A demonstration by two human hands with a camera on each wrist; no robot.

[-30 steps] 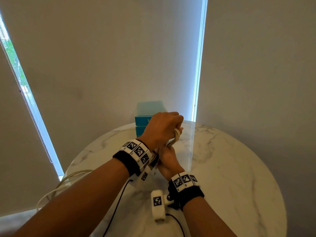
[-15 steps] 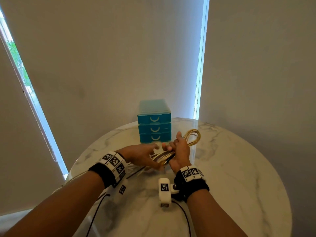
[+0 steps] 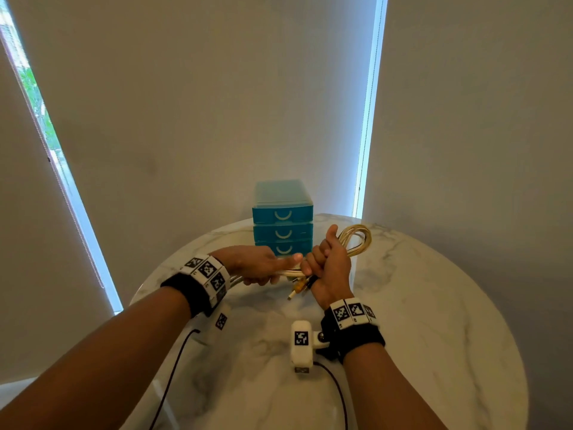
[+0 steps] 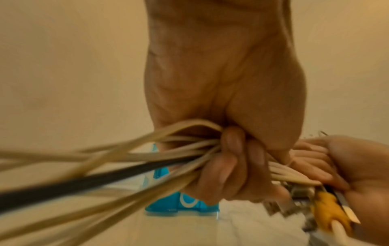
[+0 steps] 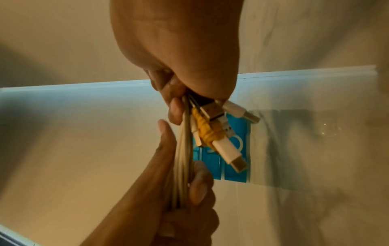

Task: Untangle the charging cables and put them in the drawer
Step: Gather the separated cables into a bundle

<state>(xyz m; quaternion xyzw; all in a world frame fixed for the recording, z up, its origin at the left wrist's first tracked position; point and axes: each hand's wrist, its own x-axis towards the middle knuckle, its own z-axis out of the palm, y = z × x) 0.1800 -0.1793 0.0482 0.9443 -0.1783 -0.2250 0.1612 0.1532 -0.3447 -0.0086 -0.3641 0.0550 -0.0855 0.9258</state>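
Cables (image 3: pixel 356 242): a bunch of cream cords is held up over the table, between the two hands. One dark cord (image 4: pixel 88 181) is seen in the bunch too. A loop of cords sticks out past the right hand, on the far side.
Plugs (image 5: pixel 219 133): the cord ends hang out below the right fist. One is wrapped in yellow, some are white, some are metal.
Right hand (image 3: pixel 330 266): it is closed in a fist round the bunch, with the thumb up. The cords are gripped tight.
Left hand (image 3: pixel 259 265): the cords are held just beside the right fist. In the left wrist view the fingers (image 4: pixel 233 159) are curled round the cords. The thumb lies along the top of the bunch.
Drawers (image 3: pixel 282 223): a small blue box with three drawers is set at the far edge of the table, just behind the hands. All three drawers are shut. Each has a white curved handle.
Table (image 3: pixel 434 321): it is round and white, with grey marble lines.
Wrist bands (image 3: pixel 206 274): black bands with black and white squares are worn on both wrists.
Camera (image 3: pixel 301 346): a small white box is fixed to the right band. A thin black wire runs from it.
Blinds (image 3: pixel 201 103): pale blinds are pulled down behind the table. Bright strips of window are seen at their edges.
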